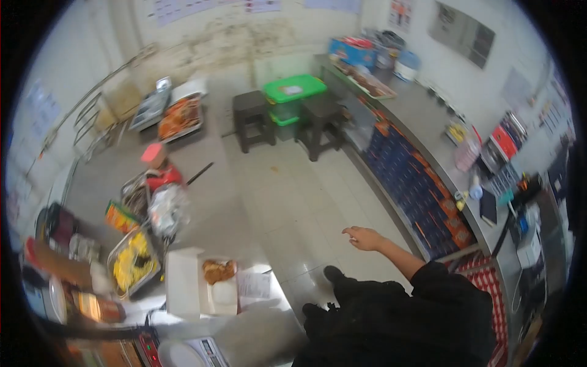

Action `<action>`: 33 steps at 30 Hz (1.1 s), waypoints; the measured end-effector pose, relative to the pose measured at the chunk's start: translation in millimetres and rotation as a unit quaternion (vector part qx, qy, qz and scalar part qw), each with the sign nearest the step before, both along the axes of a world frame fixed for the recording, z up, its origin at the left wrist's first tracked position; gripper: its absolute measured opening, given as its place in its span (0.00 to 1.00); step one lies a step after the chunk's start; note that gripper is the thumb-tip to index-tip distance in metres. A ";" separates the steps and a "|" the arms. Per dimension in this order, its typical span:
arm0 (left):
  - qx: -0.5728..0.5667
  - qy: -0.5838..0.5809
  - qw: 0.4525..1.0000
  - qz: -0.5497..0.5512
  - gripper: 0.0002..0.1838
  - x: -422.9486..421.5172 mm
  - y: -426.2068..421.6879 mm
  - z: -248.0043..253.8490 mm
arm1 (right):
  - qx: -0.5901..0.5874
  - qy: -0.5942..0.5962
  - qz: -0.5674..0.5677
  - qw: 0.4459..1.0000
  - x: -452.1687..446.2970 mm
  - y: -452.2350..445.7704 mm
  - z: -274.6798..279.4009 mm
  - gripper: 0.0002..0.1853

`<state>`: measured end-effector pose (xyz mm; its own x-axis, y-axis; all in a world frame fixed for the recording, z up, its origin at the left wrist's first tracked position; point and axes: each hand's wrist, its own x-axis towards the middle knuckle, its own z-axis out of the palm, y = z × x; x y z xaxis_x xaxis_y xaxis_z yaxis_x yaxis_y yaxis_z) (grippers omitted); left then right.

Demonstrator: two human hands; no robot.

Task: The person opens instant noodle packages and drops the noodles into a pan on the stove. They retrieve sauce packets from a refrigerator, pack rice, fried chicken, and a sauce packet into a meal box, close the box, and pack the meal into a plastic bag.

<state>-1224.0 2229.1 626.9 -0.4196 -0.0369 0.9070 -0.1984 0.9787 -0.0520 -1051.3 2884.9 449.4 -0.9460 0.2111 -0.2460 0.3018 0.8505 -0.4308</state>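
Observation:
My right hand (364, 238) reaches out over the tiled floor at the middle right, its arm coming from a black sleeve (449, 287). It touches nothing; the index finger is stretched out and the others are loosely bent. My left hand is not in view. On the steel table to the left, an open white takeaway box (186, 284) holds fried chicken (218, 271) and a white portion, perhaps rice (224, 293). A paper slip (254, 285) lies beside the box. A metal tray (136, 263) of yellow food stands next to it.
A digital scale (211, 352) stands at the bottom. Farther up the table are a plastic bag (168, 208), a yellow-green carton (121, 215) and a tray of orange-red food (181, 117). Dark stools (252, 113) flank a green-lidded bin (293, 89). A steel counter (428, 116) runs along the right.

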 end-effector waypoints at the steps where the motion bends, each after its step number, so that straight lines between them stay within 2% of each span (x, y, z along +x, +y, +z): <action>1: 0.017 -0.030 0.999 -0.042 0.32 -5.4 33.9 1.0 | 0.001 -0.025 -0.024 0.999 15.5 18.8 -8.6 0.18; 6: 0.082 -0.207 0.950 -0.217 0.32 -31.5 199.3 8.6 | -0.026 -0.160 -0.160 0.974 105.0 100.5 -93.1 0.21; 8: 0.101 -0.285 0.916 -0.263 0.32 -43.2 267.7 11.2 | -0.057 -0.153 -0.180 0.970 143.1 117.2 -128.8 0.19; 10: 0.121 -0.363 0.876 -0.294 0.33 -56.7 334.6 12.8 | -0.101 -0.232 -0.171 0.952 173.6 133.4 -173.3 0.20; 11: 0.133 -0.399 0.855 -0.302 0.33 -63.2 368.5 13.4 | -0.214 -0.408 -0.285 0.841 166.6 142.6 -169.9 0.24; 12: 0.146 -0.435 0.834 -0.305 0.33 -68.2 402.0 12.1 | -0.280 -0.442 -0.346 0.779 186.5 153.3 -226.0 0.27; 13: 0.160 -0.470 0.813 -0.303 0.33 -73.8 434.6 10.9 | -0.293 -0.378 -0.315 0.820 203.7 162.4 -244.1 0.27; 14: 0.170 -0.506 0.791 -0.299 0.33 -80.1 468.1 11.0 | -0.508 -0.326 -0.446 0.661 231.6 176.5 -313.3 0.26; 15: 0.180 -0.539 0.768 -0.296 0.33 -86.3 501.8 10.0 | -0.528 -0.358 -0.435 0.635 227.7 201.3 -306.3 0.25; 17: 0.192 -0.604 0.720 -0.283 0.33 -99.6 567.9 10.8 | -0.522 -0.394 -0.370 0.660 193.5 272.8 -263.7 0.23; 20: 0.201 -0.687 0.645 -0.268 0.34 -118.7 662.3 11.7 | -0.534 -0.352 -0.289 0.712 137.5 379.9 -216.7 0.21; 22: 0.207 -0.735 0.591 -0.260 0.34 -134.7 722.8 10.6 | -0.499 -0.250 -0.254 0.790 90.4 449.4 -160.9 0.20; 24: 0.200 -0.778 0.537 -0.258 0.34 -155.4 781.4 -1.0 | -0.311 -0.077 -0.202 0.925 38.2 515.3 -80.0 0.18; 25: 0.189 -0.796 0.515 -0.256 0.34 -166.5 813.0 -8.3 | -0.244 -0.043 -0.245 0.937 13.7 537.6 -42.6 0.18; 26: 0.149 -0.781 0.539 -0.280 0.32 -185.5 842.0 -32.6 | -0.176 -0.009 -0.288 0.941 -6.9 561.4 -13.1 0.18; 28: 0.036 -0.721 0.604 -0.338 0.26 -222.7 902.6 -74.9 | -0.152 0.022 -0.216 0.964 -33.9 625.3 15.5 0.19; 29: 0.168 -0.801 0.515 -0.254 0.33 -205.4 971.3 -33.4 | -0.150 0.044 -0.203 0.967 -45.7 657.3 28.1 0.19; 30: 0.160 -0.803 0.512 -0.260 0.33 -231.2 996.4 -55.6 | -0.146 0.065 -0.189 0.969 -57.9 688.7 44.2 0.19; 32: -0.006 -0.772 0.510 -0.380 0.37 -298.2 1054.1 -114.1 | -0.153 0.090 -0.229 0.957 -80.1 755.3 84.1 0.17; 33: -0.012 -0.769 0.507 -0.390 0.37 -305.8 1102.4 -111.0 | -0.141 0.138 -0.275 0.941 -85.7 795.7 95.9 0.16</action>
<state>-1529.8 3331.5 515.9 -0.5099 0.6870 -0.5177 0.5412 0.7240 0.4277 -1137.0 3680.6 545.3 -0.7486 0.6510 -0.1259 0.5065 0.4388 -0.7422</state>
